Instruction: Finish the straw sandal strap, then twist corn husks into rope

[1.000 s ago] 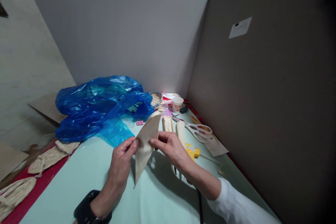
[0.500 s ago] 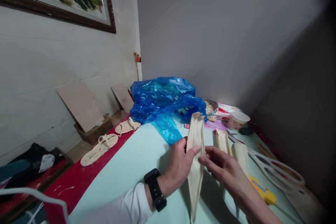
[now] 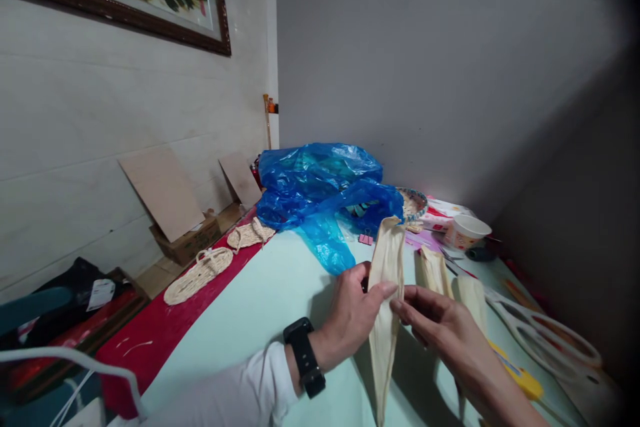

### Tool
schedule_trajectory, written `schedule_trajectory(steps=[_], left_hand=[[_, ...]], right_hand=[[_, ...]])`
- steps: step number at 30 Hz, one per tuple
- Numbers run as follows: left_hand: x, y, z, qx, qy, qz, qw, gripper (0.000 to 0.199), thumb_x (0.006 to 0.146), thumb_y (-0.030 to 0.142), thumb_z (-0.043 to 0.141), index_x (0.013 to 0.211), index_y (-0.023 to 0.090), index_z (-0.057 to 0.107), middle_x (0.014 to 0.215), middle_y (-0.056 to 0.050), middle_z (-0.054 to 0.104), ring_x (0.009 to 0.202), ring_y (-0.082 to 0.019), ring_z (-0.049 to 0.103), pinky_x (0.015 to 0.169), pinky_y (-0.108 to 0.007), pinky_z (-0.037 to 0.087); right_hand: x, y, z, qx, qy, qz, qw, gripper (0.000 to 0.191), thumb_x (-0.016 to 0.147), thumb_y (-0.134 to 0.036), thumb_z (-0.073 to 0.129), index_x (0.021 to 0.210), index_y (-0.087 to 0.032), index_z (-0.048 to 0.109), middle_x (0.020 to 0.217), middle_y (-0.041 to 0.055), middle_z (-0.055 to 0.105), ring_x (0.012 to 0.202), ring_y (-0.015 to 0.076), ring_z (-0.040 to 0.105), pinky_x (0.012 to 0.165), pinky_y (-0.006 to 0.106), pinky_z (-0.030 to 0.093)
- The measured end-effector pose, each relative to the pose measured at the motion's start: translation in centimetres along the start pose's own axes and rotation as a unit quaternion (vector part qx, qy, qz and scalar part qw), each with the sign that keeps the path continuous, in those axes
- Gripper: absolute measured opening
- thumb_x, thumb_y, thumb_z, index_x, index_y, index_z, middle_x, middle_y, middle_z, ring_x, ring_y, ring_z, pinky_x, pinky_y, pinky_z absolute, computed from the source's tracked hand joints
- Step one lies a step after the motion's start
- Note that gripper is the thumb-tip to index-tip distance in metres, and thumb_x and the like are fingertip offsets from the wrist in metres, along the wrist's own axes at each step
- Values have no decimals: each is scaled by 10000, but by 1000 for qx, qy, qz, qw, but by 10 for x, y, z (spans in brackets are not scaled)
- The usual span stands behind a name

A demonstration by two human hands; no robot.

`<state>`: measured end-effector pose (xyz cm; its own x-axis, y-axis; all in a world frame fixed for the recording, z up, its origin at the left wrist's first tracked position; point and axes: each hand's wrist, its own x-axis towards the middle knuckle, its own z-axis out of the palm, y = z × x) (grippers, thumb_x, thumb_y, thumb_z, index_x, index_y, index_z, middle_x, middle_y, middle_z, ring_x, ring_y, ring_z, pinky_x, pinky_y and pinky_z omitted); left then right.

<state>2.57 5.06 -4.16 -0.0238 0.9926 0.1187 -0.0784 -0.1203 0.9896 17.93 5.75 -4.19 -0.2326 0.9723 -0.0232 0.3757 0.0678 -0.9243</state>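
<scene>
A long, pale dried corn husk [image 3: 386, 337] stands upright before me, broad at the top and tapering to a point below. My left hand [image 3: 353, 310] grips it by the left edge, the thumb pressed across its front and the fingers behind. With thumb and fingertips, my right hand [image 3: 440, 320] pinches its right edge at about the same height. Just beyond my right hand lie more pale husks [image 3: 434, 269], partly covered by that hand. The fingers behind the husk are hidden.
A crumpled blue plastic bag [image 3: 320, 180] lies at the back. Woven sandal soles [image 3: 199, 275] rest on the red cloth [image 3: 133, 353] at left. On the right are scissors [image 3: 543, 330], a yellow glue gun [image 3: 523, 380], a paper cup [image 3: 467, 232] and a woven basket [image 3: 414, 203].
The whole view has shifted slightly, so things appear farther right. Both hands keep their hold on the husk, with hardly any change in their grip.
</scene>
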Motion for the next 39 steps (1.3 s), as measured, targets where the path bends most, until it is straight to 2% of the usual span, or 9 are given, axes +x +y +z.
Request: schedule_trajectory(steps=[4, 8, 11, 14, 18, 25, 32, 35, 39], left_hand=[[1, -3, 0, 19, 17, 6, 1000, 235, 768, 296, 651, 926, 137, 722, 859, -71, 736, 794, -213, 627, 722, -307, 494], [2, 1, -1, 20, 25, 1, 999, 239, 759, 305, 662, 916, 138, 730, 877, -75, 753, 801, -221, 654, 722, -304, 507], [2, 4, -2, 4, 27, -16, 1000, 265, 741, 317, 676, 922, 127, 709, 881, -86, 760, 788, -231, 672, 704, -309, 519], [3, 4, -4, 1, 39, -32, 999, 283, 726, 344, 696, 912, 132, 686, 890, -79, 758, 794, -235, 673, 714, -311, 513], [6, 3, -7, 12, 36, -47, 998, 365, 728, 419, 714, 950, 132, 678, 902, -71, 753, 800, -234, 667, 690, -300, 502], [5, 2, -8, 36, 55, -58, 996, 424, 690, 464, 748, 912, 110, 684, 876, -80, 752, 756, -218, 658, 644, -282, 494], [8, -2, -11, 35, 46, -66, 996, 449, 697, 492, 735, 937, 117, 680, 903, -86, 752, 747, -213, 652, 657, -291, 502], [8, -1, -12, 41, 52, -63, 996, 461, 697, 493, 734, 959, 119, 674, 908, -82, 745, 763, -210, 641, 667, -288, 494], [9, -2, -13, 52, 55, -59, 995, 471, 704, 502, 719, 978, 123, 667, 917, -74, 729, 767, -200, 620, 676, -285, 480]], right_hand=[[0, -2, 0, -13, 10, -10, 1000, 333, 734, -486, 644, 892, -193, 648, 676, 27, 577, 559, 163, 470, 487, 264, 352], [-1, -6, 1, -92, 52, -33, 994, 373, 753, -466, 598, 989, -182, 648, 728, 54, 651, 639, 215, 573, 590, 305, 432], [-7, -13, 2, -139, 55, -81, 985, 291, 826, -409, 520, 963, -187, 651, 736, 58, 677, 613, 206, 581, 597, 301, 427], [-11, -20, 5, -181, 56, -119, 975, 211, 867, -311, 473, 827, -186, 637, 676, 46, 651, 582, 180, 564, 571, 275, 384], [-11, -24, 4, -198, 86, -115, 970, 167, 881, -266, 496, 835, -177, 629, 692, 33, 650, 595, 153, 563, 574, 249, 361], [-12, -23, 3, -191, 121, -118, 967, 134, 856, -221, 514, 808, -177, 631, 668, 25, 641, 568, 136, 540, 560, 247, 334], [-11, -24, 2, -162, 129, -110, 972, 139, 835, -219, 521, 790, -174, 645, 631, 13, 605, 533, 118, 483, 552, 250, 317], [-10, -26, -1, -122, 127, -100, 979, 111, 818, -195, 528, 778, -169, 628, 649, 19, 620, 553, 122, 501, 556, 247, 329], [-8, -27, -6, -32, 92, -83, 992, 111, 835, -203, 505, 799, -167, 603, 666, 26, 665, 577, 126, 560, 550, 225, 382]])
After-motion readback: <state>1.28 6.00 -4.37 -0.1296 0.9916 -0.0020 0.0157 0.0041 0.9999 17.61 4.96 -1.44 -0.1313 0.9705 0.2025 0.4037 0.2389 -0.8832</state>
